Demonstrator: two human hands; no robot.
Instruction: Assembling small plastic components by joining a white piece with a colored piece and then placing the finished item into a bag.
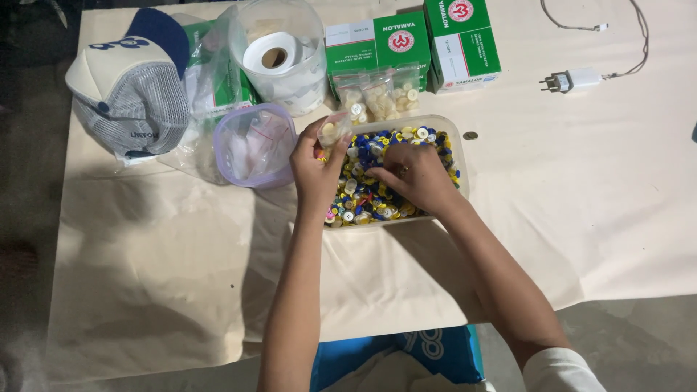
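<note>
Blue, yellow and white buttons (377,181) are filling the clear tray (459,156); green-and-white boxes (377,43) are standing beside a cream-and-navy mesh cap (131,80) and a lilac-rimmed tub (254,145).

Both bare forearms stretched forward, left hand (314,168) raised with fingers pinched, right hand (414,178) palm-down, fingers curled.

Clear tub (459,156) heaped with colourful buttons (367,192); small clear bag (334,129) held above
</note>
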